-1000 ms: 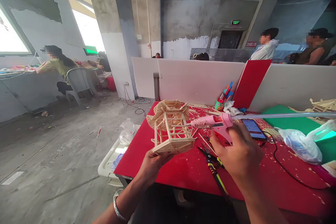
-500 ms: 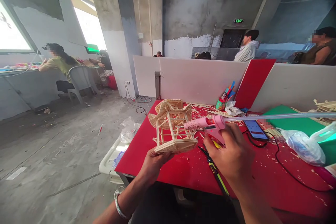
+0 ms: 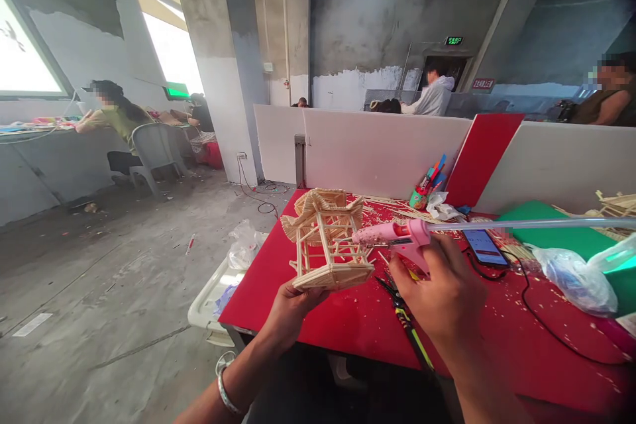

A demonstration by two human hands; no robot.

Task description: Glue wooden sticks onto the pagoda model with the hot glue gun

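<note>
My left hand point(image 3: 293, 308) grips the base of a small wooden-stick pavilion model point(image 3: 325, 271), holding it tilted above the red table. The model has a flat base, thin posts and a layered roof of sticks. In my right hand point(image 3: 440, 285) is a pink glue gun point(image 3: 395, 235), with a long clear glue stick point(image 3: 521, 224) running out of its back to the right. The gun's front end is at the model's open side, among the posts; whether it touches a post I cannot tell. Below my right hand lie black-and-yellow pliers point(image 3: 410, 331).
On the red table point(image 3: 342, 328) are scattered wood bits, a phone point(image 3: 484, 247), a plastic bag point(image 3: 574, 278), a green mat point(image 3: 534, 222) and a pen cup point(image 3: 419, 197). A black cable curves at right. A white bin point(image 3: 199, 308) stands left of the table. Several people are beyond the partition.
My right hand and the glue gun have shifted slightly right. The model stays almost in place. Behind the partition, a person in a light top has moved left.
</note>
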